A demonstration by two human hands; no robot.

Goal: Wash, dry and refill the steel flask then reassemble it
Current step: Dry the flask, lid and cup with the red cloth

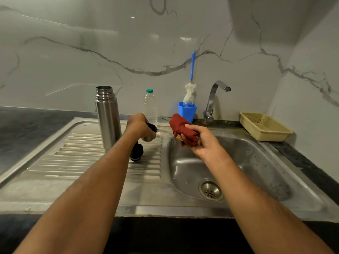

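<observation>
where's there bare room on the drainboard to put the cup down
Free: the ribbed drainboard left and in front of the steel flask, out to the dark counter. Crowded: the strip between flask and basin, where the black stopper, water bottle and left hand sit.

Brushed steel flask (108, 118), red cloth (180, 130)

Illumination is dim and even, with a greenish-grey cast. Small specular highlights on the marble wall (146, 36) indicate overhead sources. The sink basin (256, 162) shows soft glare; a broad shadow occupies the upper right corner. Wide-angle distortion bows the counter edge (165, 219) and stretches both forearms. Focus is acceptable centrally, softer toward the borders.
</observation>
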